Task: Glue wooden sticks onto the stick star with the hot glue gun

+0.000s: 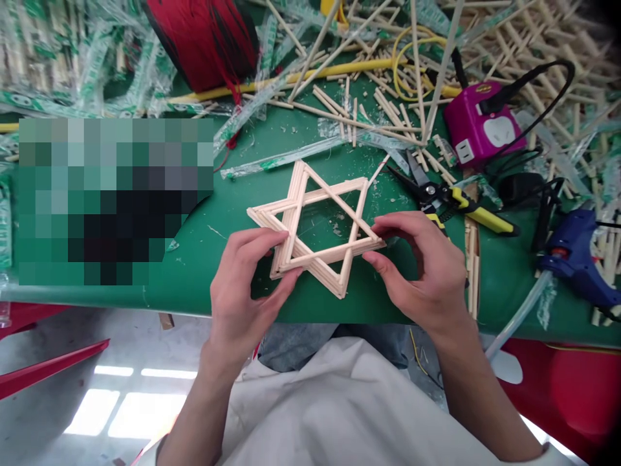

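A green-topped work table (228, 213) spans the view, its far side covered by a loose heap of thin, pale wooden sticks (524, 39), some bagged in clear, green-printed plastic. Among them, at the back left, sits a red-and-black spool of cord (198, 39). A six-cornered star of layered, pale wooden sticks (295, 217) is at the table's near edge, between the person's hands. The left hand (242, 272) clamps its lower left corner between thumb and fingers; the right hand (427, 272) pinches its right corner the same way. To the right are a blue plastic glue gun (582, 252) and a boxy magenta power adapter (485, 123). Yellow-and-black metal pliers (434, 193) lie just beyond the right hand
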The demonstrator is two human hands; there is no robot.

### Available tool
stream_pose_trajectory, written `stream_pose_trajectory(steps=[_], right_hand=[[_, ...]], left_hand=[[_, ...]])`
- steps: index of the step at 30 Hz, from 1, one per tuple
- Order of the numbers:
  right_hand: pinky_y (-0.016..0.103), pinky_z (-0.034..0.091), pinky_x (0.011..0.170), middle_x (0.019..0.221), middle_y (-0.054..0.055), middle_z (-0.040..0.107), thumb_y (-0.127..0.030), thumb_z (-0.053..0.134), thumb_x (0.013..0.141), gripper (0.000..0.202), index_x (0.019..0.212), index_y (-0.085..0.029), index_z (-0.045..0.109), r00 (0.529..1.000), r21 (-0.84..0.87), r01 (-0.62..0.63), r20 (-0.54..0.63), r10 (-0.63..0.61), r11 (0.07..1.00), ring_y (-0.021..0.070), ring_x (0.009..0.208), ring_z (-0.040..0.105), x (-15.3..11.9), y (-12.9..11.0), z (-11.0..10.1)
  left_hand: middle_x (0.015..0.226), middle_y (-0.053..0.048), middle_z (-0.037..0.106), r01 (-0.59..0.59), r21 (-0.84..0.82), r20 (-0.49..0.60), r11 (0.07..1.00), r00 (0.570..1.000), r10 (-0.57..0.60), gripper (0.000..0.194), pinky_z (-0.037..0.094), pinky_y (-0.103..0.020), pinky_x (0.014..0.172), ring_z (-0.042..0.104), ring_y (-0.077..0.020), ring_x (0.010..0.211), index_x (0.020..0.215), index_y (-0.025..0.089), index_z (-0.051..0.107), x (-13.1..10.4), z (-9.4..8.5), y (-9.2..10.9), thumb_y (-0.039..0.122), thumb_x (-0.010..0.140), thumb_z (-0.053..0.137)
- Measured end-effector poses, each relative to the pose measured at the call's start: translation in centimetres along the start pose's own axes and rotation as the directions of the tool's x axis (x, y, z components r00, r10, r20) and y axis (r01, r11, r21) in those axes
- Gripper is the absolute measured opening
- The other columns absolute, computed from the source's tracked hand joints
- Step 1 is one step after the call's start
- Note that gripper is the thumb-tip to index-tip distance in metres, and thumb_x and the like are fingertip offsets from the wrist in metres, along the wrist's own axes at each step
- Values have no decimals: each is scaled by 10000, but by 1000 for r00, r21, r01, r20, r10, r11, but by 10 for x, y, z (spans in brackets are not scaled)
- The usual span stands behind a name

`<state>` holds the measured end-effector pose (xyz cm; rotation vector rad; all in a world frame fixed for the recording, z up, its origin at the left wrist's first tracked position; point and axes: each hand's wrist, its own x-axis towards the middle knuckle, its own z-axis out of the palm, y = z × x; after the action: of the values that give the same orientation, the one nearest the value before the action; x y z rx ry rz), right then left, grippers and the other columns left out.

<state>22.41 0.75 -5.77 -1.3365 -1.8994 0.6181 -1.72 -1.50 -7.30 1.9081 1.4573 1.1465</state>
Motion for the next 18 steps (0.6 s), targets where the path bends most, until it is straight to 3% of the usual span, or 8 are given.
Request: stream_pose_trajectory(steps=[5, 8, 11, 14, 18], right_hand=[[444, 585, 882, 1128, 111, 692, -141, 680, 867, 414, 1267, -221, 610, 997, -120, 64, -35, -68, 991, 277, 1051, 666, -9, -12, -9], [509, 564, 917, 1139, 139, 691, -124, 704, 813, 489, 1292, -204, 639, 968, -221, 106, -198, -151, 970, 332, 1104, 657, -21, -12, -29], [535, 565, 860, 1060, 128, 701, -123, 700, 797, 481, 1266, -229, 680, 918, -343, 75, -343, -199, 936, 345, 1027, 674, -37, 1, -57], [589, 555, 881, 1078, 127, 683, -96, 636, 809, 489, 1265, -270, 673, 937, -468, -33, -321, -135, 883, 354, 1013, 668, -53, 20, -85], [699, 495, 987, 1230, 170, 610, -93, 585, 732, 652, 1372, -216, 588, 952, -577, -193, -307, 8, 794, 420, 1178, 609, -74, 49, -114]], left_hand=[[1147, -78, 653, -57, 33, 25, 998, 998, 56, 520, 586, -401, 858, 636, -240, 1074, 1283, 287, 606, 10, -4, 4, 161, 822, 812], [1114, -84, 625, -136, 109, 24, 985, 991, 134, 421, 568, -404, 815, 635, -246, 1019, 1204, 306, 659, 19, -6, 9, 166, 833, 801], [1091, -89, 624, -210, 194, 43, 958, 978, 205, 321, 546, -419, 780, 614, -253, 971, 1119, 303, 700, 28, -7, 11, 160, 844, 783], [1045, -82, 647, -273, 228, 85, 935, 962, 260, 224, 533, -417, 767, 586, -246, 926, 1038, 294, 717, 34, -6, 12, 168, 860, 767], [953, -63, 653, -337, 229, 77, 913, 941, 329, 177, 513, -384, 718, 559, -225, 855, 955, 278, 715, 38, -3, 13, 132, 863, 750]])
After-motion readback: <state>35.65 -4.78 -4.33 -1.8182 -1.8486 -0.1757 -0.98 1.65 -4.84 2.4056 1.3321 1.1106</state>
